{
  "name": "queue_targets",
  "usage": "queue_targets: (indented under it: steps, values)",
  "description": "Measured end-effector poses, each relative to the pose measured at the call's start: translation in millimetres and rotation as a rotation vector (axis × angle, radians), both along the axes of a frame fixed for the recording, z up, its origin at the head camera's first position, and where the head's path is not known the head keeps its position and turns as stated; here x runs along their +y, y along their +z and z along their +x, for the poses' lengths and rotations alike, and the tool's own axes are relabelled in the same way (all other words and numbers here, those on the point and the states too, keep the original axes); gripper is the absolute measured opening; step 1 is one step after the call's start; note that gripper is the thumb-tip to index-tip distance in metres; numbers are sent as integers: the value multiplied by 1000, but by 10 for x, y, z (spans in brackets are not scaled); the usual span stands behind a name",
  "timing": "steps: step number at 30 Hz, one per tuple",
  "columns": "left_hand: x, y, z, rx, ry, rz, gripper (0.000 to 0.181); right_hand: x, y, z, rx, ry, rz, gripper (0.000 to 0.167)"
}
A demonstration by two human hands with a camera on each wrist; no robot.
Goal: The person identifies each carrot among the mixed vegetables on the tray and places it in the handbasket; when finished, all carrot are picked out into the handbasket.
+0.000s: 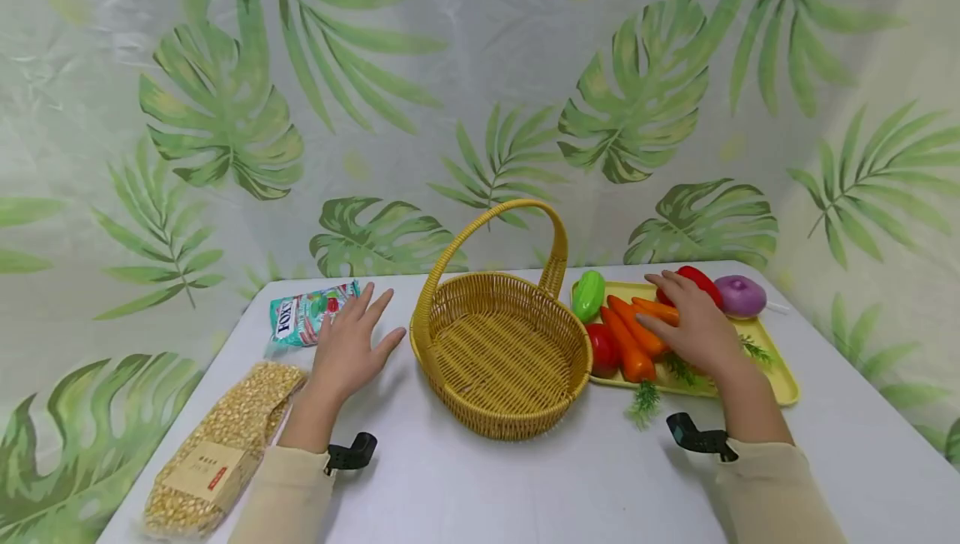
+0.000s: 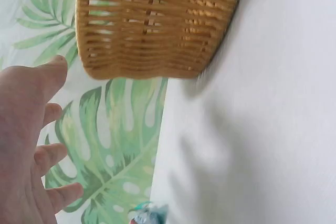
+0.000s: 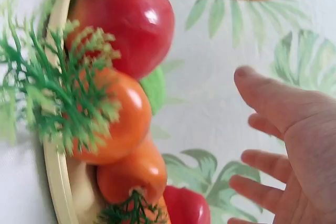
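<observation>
Head view: the left hand (image 1: 348,352), fingers spread, holds nothing near the candy bag (image 1: 303,315). Right of it sits the basket (image 1: 510,361); then the right hand (image 1: 701,331), empty, fingers loose, near the tray (image 1: 778,377). Looks like getting ready; grabbing would need bent fingers.

From afar I see gold round wicker basket (image 1: 502,361), tapered org. carrots (image 1: 634,361), pale sheet (image 1: 495,36) w/ grn. leaf print.
</observation>
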State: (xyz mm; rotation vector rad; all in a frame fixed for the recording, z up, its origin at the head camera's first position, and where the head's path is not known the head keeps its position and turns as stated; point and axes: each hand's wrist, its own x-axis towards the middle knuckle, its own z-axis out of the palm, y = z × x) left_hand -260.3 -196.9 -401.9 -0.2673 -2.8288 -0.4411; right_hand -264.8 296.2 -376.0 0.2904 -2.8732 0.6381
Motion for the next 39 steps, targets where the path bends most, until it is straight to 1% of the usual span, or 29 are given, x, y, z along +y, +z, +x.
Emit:
queue_targets:
  steps: [4, 6, 9, 13, 18, 21, 23, 25, 27, 30, 34, 39]
  values:
    - [66, -20, -17, 4, -38, 102, 65, 104, -7, 7, -19, -20, -126, 63]
    - [90, -34, -28, 6, -52, 154, 63, 156, -24, 5, -15, -39, -157, 58]
    - [117, -64, -41, -10, -86, 255, 59, 241, -49, 4, -25, -69, -178, 56]
    - [127, -109, -58, -44, -118, 382, 55, 348, -76, 19, -75, -88, -192, 61]
    - [121, -169, -88, -75, -100, 492, 52, 426, -121, 33, -147, -93, -243, 66]
    - [129, -192, -102, -109, -101, 583, 51, 462, -157, 21, -192, -101, -292, 69]
    - [141, -207, -111, -141, -110, 659, 49, 476, -173, 15, -217, -103, -316, 71]
    - [163, -217, -115, -175, -115, 735, 47, 485, -187, 7, -230, -99, -329, 70]
    - [184, -236, -124, -204, -124, 791, 47, 493, -205, 0, -239, -93, -339, 67]
    - [218, -254, -124, -232, -136, 841, 47, 502, -242, -11, -248, -82, -337, 63]
    - [248, -275, -116, -279, -144, 911, 47, 519, -293, -22, -253, -57, -297, 60]
    - [269, -303, -102, -343, -160, 1028, 48, 532, -332, -19, -236, -25, -264, 53]
